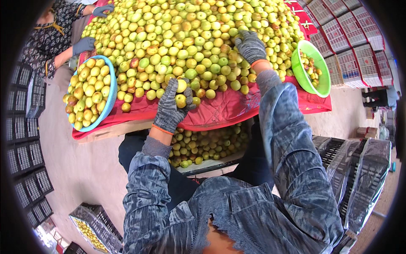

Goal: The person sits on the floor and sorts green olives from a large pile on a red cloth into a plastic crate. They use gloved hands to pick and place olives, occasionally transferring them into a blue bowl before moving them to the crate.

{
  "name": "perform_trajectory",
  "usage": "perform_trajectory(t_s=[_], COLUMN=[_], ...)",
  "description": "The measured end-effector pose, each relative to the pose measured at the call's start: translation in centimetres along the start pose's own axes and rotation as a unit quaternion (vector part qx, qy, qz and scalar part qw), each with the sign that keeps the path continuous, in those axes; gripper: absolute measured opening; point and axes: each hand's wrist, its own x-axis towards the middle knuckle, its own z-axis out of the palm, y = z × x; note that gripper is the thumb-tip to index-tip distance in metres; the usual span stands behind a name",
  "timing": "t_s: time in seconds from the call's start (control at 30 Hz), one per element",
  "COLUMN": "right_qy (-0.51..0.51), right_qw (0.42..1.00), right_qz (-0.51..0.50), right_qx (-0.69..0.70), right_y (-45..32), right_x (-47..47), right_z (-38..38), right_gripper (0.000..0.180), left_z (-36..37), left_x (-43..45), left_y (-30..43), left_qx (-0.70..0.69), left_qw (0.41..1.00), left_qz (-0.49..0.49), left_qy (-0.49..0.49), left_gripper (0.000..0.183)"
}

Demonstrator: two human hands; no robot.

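A broad heap of round yellow-green fruits (190, 50), which look like fresh jujubes, covers a table spread with red quilted cloth (219, 109). My left hand (175, 106), in a grey striped knit glove, is at the near edge of the heap. It holds a few fruits, with one pale yellow fruit (181, 85) by the fingertips and a browner one (180, 101) against the palm. Farther forward and to the right, my right hand (251, 46), gloved alike, rests on the heap with its fingers bent down. Whatever lies beneath those fingertips is hidden.
A blue basket (111, 92) full of browner fruits stands at the table's left corner. At right, a green basket (320, 60) holds several. More fruits (209, 143) lie below the table, between my knees. A co-worker's gloved hand (83, 45) is at upper left. Crates (358, 171) stand around.
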Motion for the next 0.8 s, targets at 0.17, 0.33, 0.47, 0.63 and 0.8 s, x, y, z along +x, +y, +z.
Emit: perform_trajectory(t_s=[0.17, 0.33, 0.47, 0.63, 0.8], right_qy=[-0.057, -0.074, -0.120, -0.036, -0.026], right_qw=[0.980, 0.973, 0.978, 0.931, 0.923], right_qz=[0.105, -0.003, -0.087, -0.001, -0.129], right_qx=[0.156, 0.219, 0.145, 0.363, 0.361], right_y=[-0.8, 0.1, -0.6, -6.3, -16.9], right_x=[1.0, -0.1, -0.3, 0.1, 4.7], right_z=[3.7, 5.4, 5.5, 3.5, 2.7], right_gripper=[0.052, 0.045, 0.047, 0.031, 0.033], left_z=[0.4, -0.2, -0.5, -0.3, -0.1], left_x=[0.7, 0.2, -0.4, -0.9, -1.1], left_y=[0.1, 0.8, 1.1, 1.6, 2.5], left_qx=[-0.052, -0.058, -0.093, -0.153, -0.172], left_qw=[0.992, 0.997, 0.995, 0.985, 0.975], left_qz=[-0.020, -0.019, -0.010, 0.031, 0.045], left_qy=[0.113, 0.042, 0.031, 0.071, 0.132], left_gripper=[0.054, 0.051, 0.048, 0.041, 0.043])
